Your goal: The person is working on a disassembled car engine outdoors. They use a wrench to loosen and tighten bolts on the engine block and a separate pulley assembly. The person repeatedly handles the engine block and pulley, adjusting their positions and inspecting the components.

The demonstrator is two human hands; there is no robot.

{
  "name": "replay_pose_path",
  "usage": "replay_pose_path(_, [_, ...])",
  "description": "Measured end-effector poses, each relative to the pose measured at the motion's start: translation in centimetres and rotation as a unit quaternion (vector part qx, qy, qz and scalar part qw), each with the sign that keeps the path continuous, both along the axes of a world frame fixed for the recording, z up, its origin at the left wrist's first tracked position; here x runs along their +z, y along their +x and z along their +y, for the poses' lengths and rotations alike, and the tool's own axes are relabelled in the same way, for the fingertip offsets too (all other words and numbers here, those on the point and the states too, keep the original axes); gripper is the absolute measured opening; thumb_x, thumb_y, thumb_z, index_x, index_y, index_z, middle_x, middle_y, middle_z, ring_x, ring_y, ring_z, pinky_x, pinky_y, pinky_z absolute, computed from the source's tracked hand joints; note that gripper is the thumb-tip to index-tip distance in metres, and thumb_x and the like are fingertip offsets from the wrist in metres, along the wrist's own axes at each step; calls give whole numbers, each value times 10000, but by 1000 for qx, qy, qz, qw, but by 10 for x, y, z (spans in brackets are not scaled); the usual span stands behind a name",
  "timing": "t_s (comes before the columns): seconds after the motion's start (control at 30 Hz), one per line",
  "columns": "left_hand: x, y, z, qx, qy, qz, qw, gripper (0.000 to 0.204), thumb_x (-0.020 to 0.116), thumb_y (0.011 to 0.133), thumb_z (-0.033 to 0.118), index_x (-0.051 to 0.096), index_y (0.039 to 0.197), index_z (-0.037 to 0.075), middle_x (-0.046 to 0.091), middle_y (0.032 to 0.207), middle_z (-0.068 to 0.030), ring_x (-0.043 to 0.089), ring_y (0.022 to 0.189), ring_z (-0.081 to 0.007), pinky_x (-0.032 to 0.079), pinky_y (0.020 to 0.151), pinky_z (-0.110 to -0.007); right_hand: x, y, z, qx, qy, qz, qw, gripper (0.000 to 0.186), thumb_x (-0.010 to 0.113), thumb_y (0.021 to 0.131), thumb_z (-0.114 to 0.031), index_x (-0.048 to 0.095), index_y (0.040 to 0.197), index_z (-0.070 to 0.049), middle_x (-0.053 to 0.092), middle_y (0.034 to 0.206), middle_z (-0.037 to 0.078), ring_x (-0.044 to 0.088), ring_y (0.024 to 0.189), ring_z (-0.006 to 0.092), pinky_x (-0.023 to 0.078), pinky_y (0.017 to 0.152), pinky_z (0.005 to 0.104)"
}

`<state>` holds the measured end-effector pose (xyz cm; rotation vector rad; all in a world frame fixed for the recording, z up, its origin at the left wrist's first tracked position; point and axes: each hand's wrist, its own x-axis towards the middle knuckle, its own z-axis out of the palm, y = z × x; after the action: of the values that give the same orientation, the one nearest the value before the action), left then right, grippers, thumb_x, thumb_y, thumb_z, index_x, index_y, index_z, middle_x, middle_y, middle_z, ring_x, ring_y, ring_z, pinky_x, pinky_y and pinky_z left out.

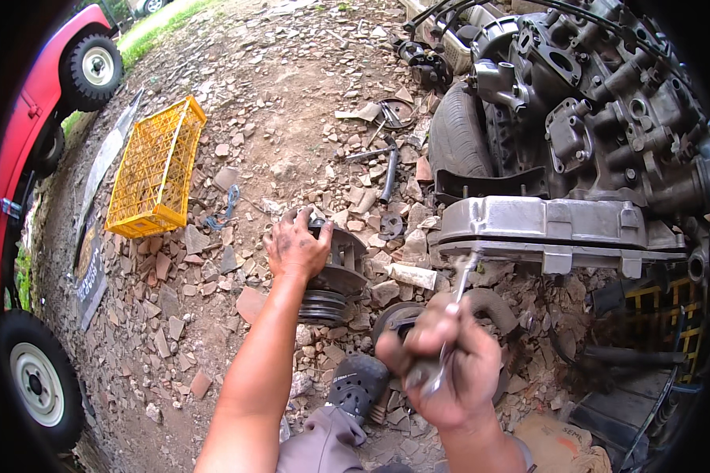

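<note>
Fingers of the right hand (459, 366) grip a silver wrench (468, 272), lower centre; left hand (296, 247) rests, spread, on a dark metal pulley (339, 278), centre. Grey metal engine (572, 221) crowds upper right; yellow plastic crate (148, 221), upper left.

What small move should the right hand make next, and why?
Perhaps the right hand should steady the shiny tool: its tip appears near the lower edge of the silver cover, but contact is unclear, and the hand looks blurred. The left hand rests on a round metal part, not supporting the tool.
</note>
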<state>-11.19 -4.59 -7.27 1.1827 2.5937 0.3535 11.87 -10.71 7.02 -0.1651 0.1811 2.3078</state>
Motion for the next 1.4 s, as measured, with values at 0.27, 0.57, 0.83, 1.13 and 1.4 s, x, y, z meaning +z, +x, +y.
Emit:
replay_pose_path(0.27, [0, 2, 1, 7, 4, 3, 1000, 623, 529, 853, 593, 519, 1342, 206, 444, 1416, -100, 386, 1334, -298, 213, 1127, -537, -35, 97, 22, 54, 612, -698, 367, 288, 616, 879, -45, 671, 1137, -161, 699, 914, 110, 645, 726, 175, 521, 623, 319])
replay_pose_path(0.57, [-2, 1, 2, 10, 1, 6, 1000, 616, 524, 853, 595, 526, 1334, 211, 448, 1412, -98, 378, 1340, -285, 206, 1133, -531, -26, 120, 80, -137, 588, -747, 277, 242, 602, 848, 48, 695, 1056, -35, 698, 904, 138, 657, 806, 226, 500, 741, 318])
replay_pose_path(0.83, [1, 1, 1, 7, -9, 6, 1000, 615, 528, 854, 591, 524, 1337, 210, 448, 1414, -97, 380, 1339, -283, 210, 1136, -526, -23, 122, 92, -117, 613, -725, 290, 283, 595, 816, 85, 702, 1048, -34, 706, 944, 140, 676, 871, 235, 488, 790, 301])
replay_pose_path(1.13, [2, 2, 0, 7, 3, 19, 1000, 609, 537, 853, 579, 542, 1321, 190, 472, 1390, -95, 420, 1297, -290, 271, 1107, -476, -26, 124, 98, -104, 644, -716, 249, 241, 589, 865, 65, 697, 1060, -26, 718, 947, 111, 667, 882, 171, 494, 818, 281])
replay_pose_path(1.4, [0, 2, 1, 4, 16, 11, 1000, 602, 552, 848, 566, 554, 1307, 177, 477, 1383, -95, 425, 1289, -299, 284, 1093, -469, -46, 109, 89, -161, 547, -775, 272, 118, 638, 895, -90, 679, 998, -53, 696, 885, 109, 661, 821, 218, 489, 774, 319])
